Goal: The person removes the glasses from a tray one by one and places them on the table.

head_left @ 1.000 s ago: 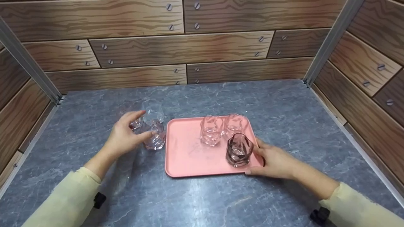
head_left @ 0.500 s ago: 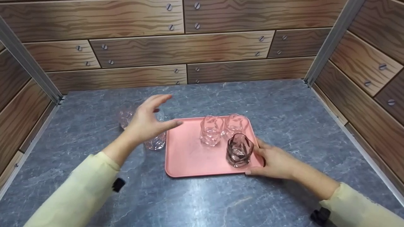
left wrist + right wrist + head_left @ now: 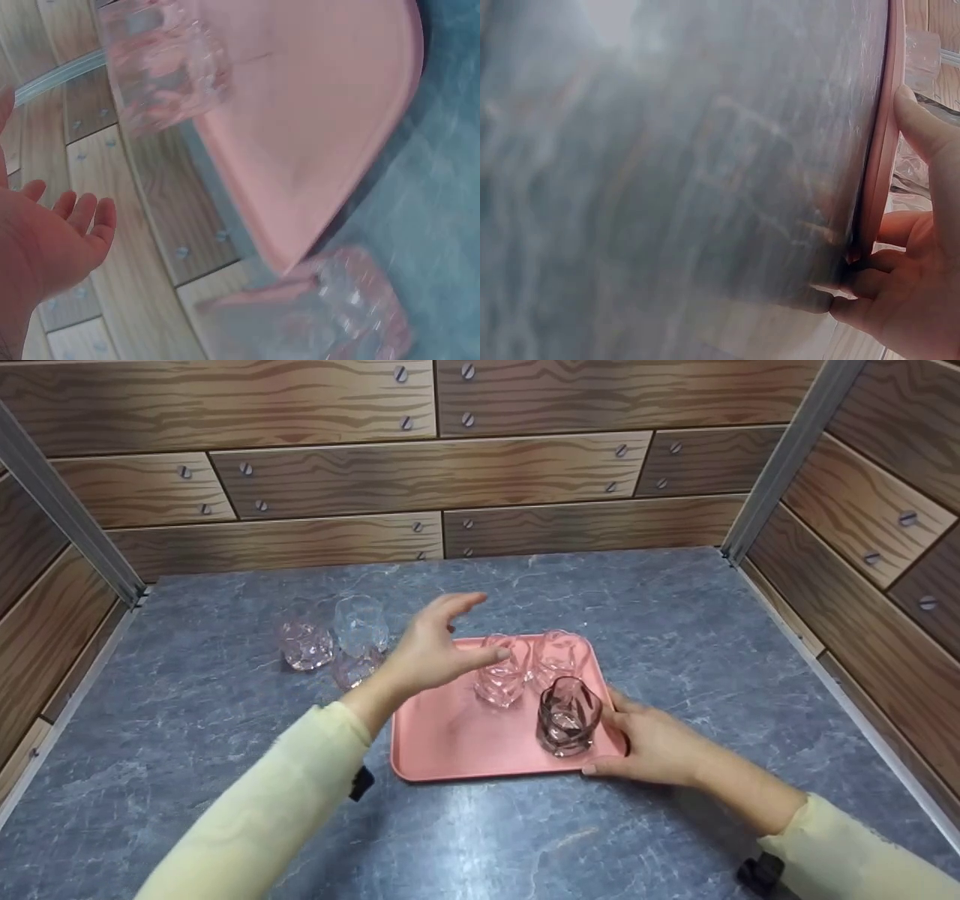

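Observation:
My left hand (image 3: 435, 654) hovers above the back left part of a pink tray (image 3: 450, 746), thumb and fingers spread apart and holding nothing. Its thumb overlaps a clear glass tumbler (image 3: 501, 686) on the tray in the head view; the left wrist view shows this hand (image 3: 56, 240) with relaxed fingers. My right hand (image 3: 660, 744) grips the tray's right edge, thumb by the front right corner. In the right wrist view the thumb lies on the rim (image 3: 885, 135) and fingers reach underneath. A second clear tumbler (image 3: 559, 656) and a smoky dark tumbler (image 3: 568, 720) also stand on the tray.
Left of the tray, a pinkish tumbler (image 3: 306, 646), a clear tumbler (image 3: 361, 622) and another tumbler (image 3: 351, 669), partly hidden by my left wrist, stand on the grey marbled tabletop (image 3: 480, 840). Wood-patterned walls (image 3: 435, 480) enclose the back and sides.
My left hand has moved right, from beside the tumblers on the left to above the tray, still holding nothing. My right hand and the tray have stayed put.

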A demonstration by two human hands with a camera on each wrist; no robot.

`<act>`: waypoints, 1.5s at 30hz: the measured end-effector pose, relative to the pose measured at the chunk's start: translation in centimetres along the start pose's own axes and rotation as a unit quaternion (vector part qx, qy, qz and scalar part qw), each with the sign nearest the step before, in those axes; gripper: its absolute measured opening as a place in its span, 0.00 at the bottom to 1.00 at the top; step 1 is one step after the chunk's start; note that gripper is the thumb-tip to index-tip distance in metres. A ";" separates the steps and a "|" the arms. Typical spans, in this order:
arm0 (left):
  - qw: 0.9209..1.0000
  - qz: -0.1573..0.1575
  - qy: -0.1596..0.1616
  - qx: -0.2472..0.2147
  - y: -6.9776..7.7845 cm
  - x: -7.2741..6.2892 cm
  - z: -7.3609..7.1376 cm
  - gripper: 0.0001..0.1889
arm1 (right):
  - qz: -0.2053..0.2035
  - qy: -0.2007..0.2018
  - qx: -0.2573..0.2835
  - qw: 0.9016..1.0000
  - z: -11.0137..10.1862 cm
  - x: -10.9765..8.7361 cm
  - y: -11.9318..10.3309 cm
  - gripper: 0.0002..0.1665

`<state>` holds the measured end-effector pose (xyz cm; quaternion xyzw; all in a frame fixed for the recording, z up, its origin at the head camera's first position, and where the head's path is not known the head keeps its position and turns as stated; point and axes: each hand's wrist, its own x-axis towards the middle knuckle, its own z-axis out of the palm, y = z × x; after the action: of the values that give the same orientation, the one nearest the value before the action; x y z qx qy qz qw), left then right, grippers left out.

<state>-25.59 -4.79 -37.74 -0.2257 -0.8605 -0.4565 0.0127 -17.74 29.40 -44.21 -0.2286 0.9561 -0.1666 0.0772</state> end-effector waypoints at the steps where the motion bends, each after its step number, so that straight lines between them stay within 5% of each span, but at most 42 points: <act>1: 1.000 -0.002 -0.003 0.001 -0.2 0.1 0.4 0.48 | -0.001 0.001 0.000 1.000 0.0 0.0 0.0 0.66; 18: 0.996 -0.060 -0.068 -0.023 -2.3 0.7 4.6 0.54 | 0.008 -0.004 -0.004 1.000 -0.2 -0.1 -0.1 0.68; 45: 0.993 -0.076 -0.060 -0.064 -2.6 0.7 5.2 0.49 | 0.005 -0.006 0.001 1.000 -0.1 -0.1 -0.2 0.67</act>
<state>-26.28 -1.71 -42.62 -0.1867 -0.8434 -0.4961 -0.0880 -17.57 29.34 -44.04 -0.2246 0.9566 -0.1656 0.0835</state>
